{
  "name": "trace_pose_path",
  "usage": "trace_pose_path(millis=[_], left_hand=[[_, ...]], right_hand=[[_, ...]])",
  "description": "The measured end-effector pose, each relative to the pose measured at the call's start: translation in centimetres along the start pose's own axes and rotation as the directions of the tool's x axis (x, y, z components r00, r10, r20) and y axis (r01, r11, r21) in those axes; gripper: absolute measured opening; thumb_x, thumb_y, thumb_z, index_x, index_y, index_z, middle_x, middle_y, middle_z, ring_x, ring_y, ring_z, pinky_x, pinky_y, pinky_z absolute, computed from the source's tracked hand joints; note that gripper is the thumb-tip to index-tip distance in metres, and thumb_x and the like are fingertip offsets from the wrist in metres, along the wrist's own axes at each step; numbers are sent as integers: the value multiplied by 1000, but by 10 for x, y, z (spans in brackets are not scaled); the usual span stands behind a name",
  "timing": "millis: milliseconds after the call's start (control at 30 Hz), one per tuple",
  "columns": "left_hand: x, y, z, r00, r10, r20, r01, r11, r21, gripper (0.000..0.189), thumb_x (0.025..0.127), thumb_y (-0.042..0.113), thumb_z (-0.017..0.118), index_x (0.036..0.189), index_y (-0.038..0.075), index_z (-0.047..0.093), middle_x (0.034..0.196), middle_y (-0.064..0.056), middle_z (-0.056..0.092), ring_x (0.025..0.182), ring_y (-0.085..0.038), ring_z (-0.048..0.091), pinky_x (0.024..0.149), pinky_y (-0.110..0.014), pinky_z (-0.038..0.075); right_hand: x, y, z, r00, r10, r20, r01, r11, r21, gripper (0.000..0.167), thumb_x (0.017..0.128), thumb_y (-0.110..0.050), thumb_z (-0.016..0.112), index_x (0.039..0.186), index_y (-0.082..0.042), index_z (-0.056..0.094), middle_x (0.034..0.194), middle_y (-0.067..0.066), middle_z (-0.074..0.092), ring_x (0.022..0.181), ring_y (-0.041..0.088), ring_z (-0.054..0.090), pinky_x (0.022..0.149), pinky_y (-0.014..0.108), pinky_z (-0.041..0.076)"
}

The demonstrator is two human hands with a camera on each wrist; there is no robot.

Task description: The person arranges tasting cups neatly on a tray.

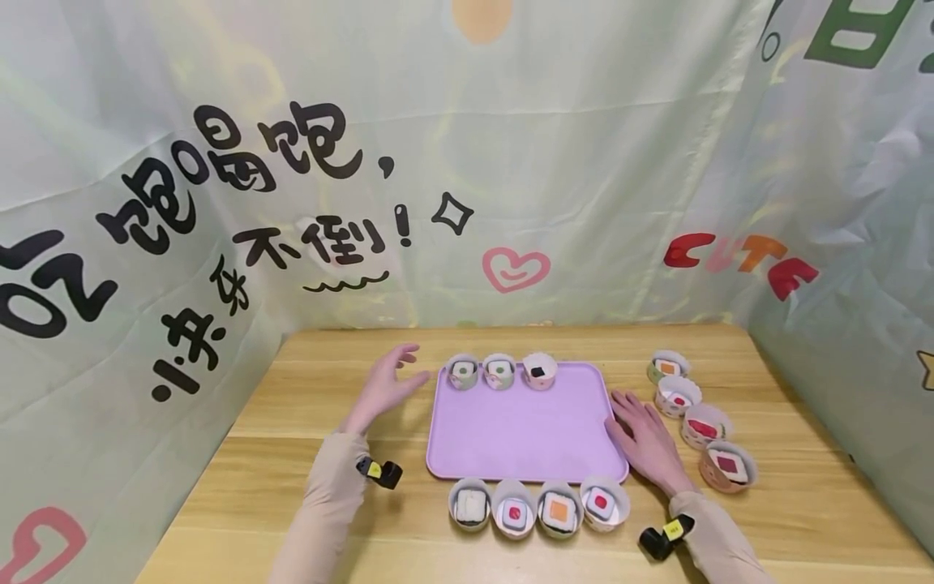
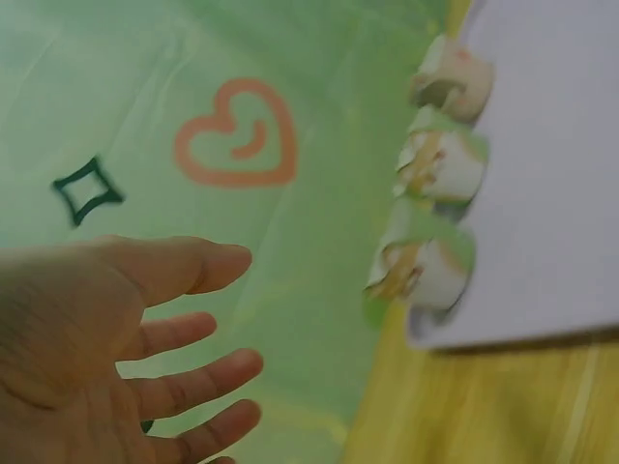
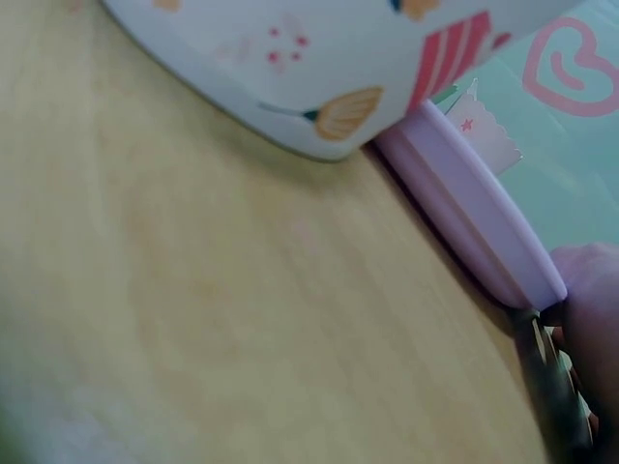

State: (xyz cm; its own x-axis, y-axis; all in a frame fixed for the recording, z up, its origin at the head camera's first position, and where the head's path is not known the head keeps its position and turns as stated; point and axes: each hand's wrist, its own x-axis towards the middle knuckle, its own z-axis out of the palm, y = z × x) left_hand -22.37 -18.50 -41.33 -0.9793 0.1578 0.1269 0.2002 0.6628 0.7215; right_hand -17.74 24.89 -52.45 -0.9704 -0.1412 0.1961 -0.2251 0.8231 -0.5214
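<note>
A lilac tray (image 1: 521,430) lies on the wooden table with three paper cups along its far edge. Two are greenish cups (image 1: 463,373) holding white sushi-like pieces with green centres; the third is a pink cup (image 1: 540,371) with a black-topped piece. Left of the tray, my left hand (image 1: 383,389) holds nothing, its fingers spread and apart from the nearest cup. My right hand (image 1: 645,438) rests at the tray's right edge, fingers extended and holding nothing. In the right wrist view, the right thumb (image 3: 592,280) appears against the tray's rim.
Before the tray's near edge stand several cups in a row, among them one with an orange-topped piece (image 1: 559,509). Several more cups form a slanting line at the right, the closest being a brown cup (image 1: 728,466). A printed cloth (image 1: 584,203) hangs behind and beside the table.
</note>
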Motion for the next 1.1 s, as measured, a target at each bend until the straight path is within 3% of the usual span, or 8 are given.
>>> trace_pose_path(millis=[167, 367, 633, 833, 1100], left_hand=[[-14, -9, -20, 999, -41, -7, 41, 999, -8, 55, 95, 24, 69, 143, 5, 51, 130, -26, 63, 122, -44, 57, 104, -58, 47], [-32, -18, -32, 998, -67, 14, 65, 994, 93, 52, 95, 28, 68, 140, 5, 53, 127, -23, 65, 121, -43, 57, 102, -57, 48], [-56, -28, -42, 993, -110, 35, 100, 972, 211, 53, 96, 33, 67, 140, 7, 55, 132, -20, 63, 125, -43, 54, 100, -59, 46], [-70, -35, -43, 993, -105, 44, 88, 951, 295, 52, 95, 33, 69, 138, 6, 56, 135, -21, 61, 129, -45, 50, 106, -66, 36], [-85, -43, -47, 983, -163, 78, 131, 940, 314, 62, 89, 36, 75, 140, 7, 54, 146, -26, 50, 133, -55, 37, 107, -73, 27]], right_hand=[[0, -1, 0, 1000, 1, 0, -1, 1000, 0, 54, 106, -31, 47, 145, 6, 47, 155, 29, 40, 148, 51, 27, 120, 66, 17], [-1, -1, -1, 1000, 3, -4, -3, 1000, 0, 54, 106, -31, 48, 145, 6, 47, 155, 28, 41, 148, 50, 27, 120, 66, 17], [-1, -1, -1, 1000, 6, -8, -6, 1000, -7, 54, 106, -31, 48, 146, 5, 47, 155, 27, 41, 148, 49, 28, 120, 65, 17], [-1, -2, -1, 1000, 5, -8, -6, 1000, -6, 54, 106, -30, 48, 146, 5, 47, 155, 28, 41, 148, 50, 28, 120, 65, 17], [-1, -1, 0, 1000, -3, -11, 3, 1000, -13, 53, 106, -30, 48, 146, 5, 47, 155, 28, 42, 147, 50, 29, 120, 66, 18]])
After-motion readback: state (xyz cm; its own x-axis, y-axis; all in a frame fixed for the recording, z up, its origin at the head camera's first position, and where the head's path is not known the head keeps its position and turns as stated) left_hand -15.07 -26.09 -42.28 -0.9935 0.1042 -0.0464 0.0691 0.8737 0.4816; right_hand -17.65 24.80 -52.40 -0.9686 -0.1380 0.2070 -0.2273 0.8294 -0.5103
